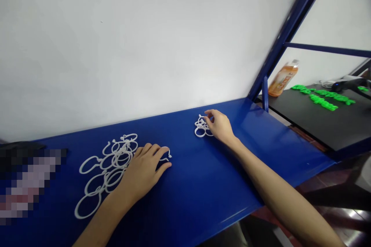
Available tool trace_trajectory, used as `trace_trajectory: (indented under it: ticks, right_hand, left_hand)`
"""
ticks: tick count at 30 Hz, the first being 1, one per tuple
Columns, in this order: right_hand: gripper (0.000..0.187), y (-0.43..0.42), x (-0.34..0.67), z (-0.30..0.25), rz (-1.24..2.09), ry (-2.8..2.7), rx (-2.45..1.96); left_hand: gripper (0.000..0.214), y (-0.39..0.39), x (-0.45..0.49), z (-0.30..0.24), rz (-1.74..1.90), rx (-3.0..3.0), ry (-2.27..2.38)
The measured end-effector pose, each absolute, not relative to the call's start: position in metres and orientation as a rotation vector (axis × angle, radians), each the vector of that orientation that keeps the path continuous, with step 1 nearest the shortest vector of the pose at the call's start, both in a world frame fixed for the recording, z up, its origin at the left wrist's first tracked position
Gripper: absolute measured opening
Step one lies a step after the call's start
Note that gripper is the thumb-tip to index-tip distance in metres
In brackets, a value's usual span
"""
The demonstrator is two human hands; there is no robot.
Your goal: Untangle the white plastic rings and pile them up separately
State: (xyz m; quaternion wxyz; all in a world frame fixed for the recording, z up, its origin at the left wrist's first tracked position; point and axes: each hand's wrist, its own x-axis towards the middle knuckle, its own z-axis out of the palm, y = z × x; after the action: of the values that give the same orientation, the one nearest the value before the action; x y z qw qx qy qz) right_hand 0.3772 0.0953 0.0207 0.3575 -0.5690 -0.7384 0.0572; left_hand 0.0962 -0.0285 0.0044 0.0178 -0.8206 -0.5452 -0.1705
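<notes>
White plastic ring clips (89,205), thin open loops with small knobbed ends, lie in a loose, overlapping spread on the blue table (185,185). My left hand (145,168) rests palm down on the right side of this spread, its thumb held away from the fingers. Part of one white ring clip (165,153) shows between thumb and forefinger; the palm hides others. Farther right is a small cluster of the same ring clips (199,132). Right beside it, my right hand (219,124) has bent fingers, with a gap between thumb and forefinger.
A white wall stands along the table's back edge. To the right rise blue metal frame posts (278,42). Beyond them, a black table (301,117) carries an orange drink bottle (283,79) and several bright green knobbly strips (323,102). Something dark (20,152) lies at far left.
</notes>
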Motion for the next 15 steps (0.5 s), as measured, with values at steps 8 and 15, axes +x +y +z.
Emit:
trace_trajectory:
  ticks: [8,15]
  right_hand:
    - [0.013,0.097,0.382,0.017,0.12,-1.962,-1.593]
    - [0.016,0.074,0.366,0.033,0.121,-1.995,-1.18]
  left_hand:
    - [0.027,-0.027,0.101,-0.001,-0.618,-2.631,-1.524]
    - [0.015,-0.031,0.11,0.008,-1.075,-2.679,-1.497]
